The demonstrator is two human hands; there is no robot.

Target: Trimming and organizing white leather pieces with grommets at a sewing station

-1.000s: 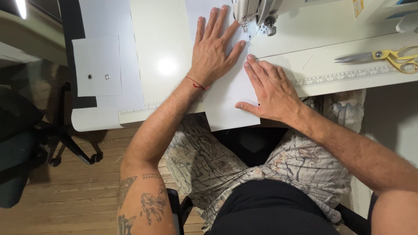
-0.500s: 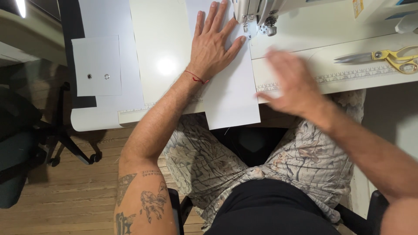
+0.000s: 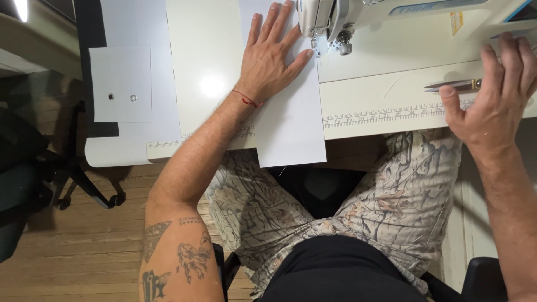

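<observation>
My left hand [image 3: 273, 56] lies flat, fingers spread, on a white sheet of material [image 3: 291, 117] that runs under the sewing machine head [image 3: 324, 25] and hangs over the table's front edge. My right hand [image 3: 498, 92] hovers at the right side of the white table [image 3: 380, 89], fingers curled over a pair of scissors [image 3: 450, 85] whose blades point left. The scissors' handles are hidden under that hand, so a grip does not show.
A printed ruler strip [image 3: 386, 114] runs along the table's front edge. To the left lie more white sheets [image 3: 120, 84], one with two metal eyelets. A black chair base [image 3: 72, 179] stands on the wooden floor at left. My patterned shorts are below.
My right hand has left the white sheet and swung right, to the scissors. My left hand stays pressed on the sheet.
</observation>
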